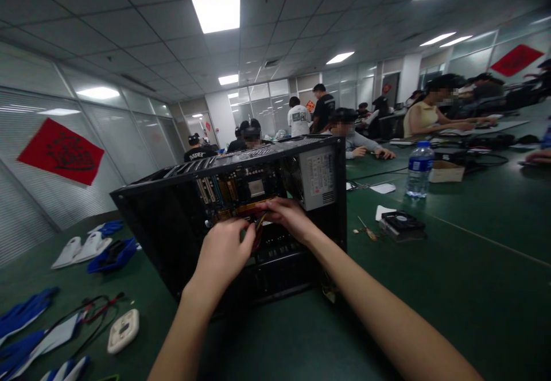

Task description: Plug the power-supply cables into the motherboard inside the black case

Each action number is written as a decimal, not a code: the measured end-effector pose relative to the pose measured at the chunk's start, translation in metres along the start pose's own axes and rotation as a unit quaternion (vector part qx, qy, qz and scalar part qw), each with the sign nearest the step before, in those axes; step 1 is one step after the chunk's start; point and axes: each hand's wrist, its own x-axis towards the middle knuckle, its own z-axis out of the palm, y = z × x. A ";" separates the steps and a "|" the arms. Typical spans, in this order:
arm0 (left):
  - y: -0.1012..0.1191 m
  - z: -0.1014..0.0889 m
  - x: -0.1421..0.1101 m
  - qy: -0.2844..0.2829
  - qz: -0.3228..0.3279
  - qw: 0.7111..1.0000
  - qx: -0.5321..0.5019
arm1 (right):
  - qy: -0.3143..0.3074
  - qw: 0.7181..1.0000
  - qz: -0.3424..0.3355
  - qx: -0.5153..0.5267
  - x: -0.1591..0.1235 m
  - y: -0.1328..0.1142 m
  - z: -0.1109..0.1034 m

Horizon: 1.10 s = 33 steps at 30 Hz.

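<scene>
An open black computer case (pixel 150 237) stands on the table in front of me, its motherboard (pixel 241 186) and power supply (pixel 319 175) showing inside. My right hand (pixel 289 218) reaches in below the power supply, fingers pinched on a bundle of thin coloured cables (pixel 260 224). Just left of it, my left hand (pixel 228 249) has curled fingers and a thumb closed at the same cables. The cable ends are hidden by my fingers. A chip with a pale square top (pixel 256 187) sits above my hands on the board.
A water bottle (pixel 420 170), a hard-drive-sized black part (pixel 401 224) and a screwdriver (pixel 367 229) lie to the right. Blue gloves (pixel 28 312), a blue tray (pixel 111 256), loose cables (pixel 101 306) and a white plastic piece (pixel 123 331) are at the left. Other people sit beyond.
</scene>
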 end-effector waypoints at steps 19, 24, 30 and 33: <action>-0.001 -0.024 -0.015 -0.138 0.112 0.981 0.077 | -0.068 0.949 -0.092 -0.295 -0.029 -0.039 0.031; -0.011 -0.040 -0.020 -0.162 0.139 0.976 -0.041 | -0.165 0.770 -0.116 -0.605 -0.063 -0.067 0.056; -0.017 -0.052 -0.025 -0.173 0.147 0.969 -0.101 | -0.248 0.797 -0.037 -0.549 -0.084 -0.093 0.060; -0.015 -0.059 -0.030 -0.166 0.171 0.959 -0.151 | -0.245 0.782 -0.068 -0.569 -0.088 -0.095 0.057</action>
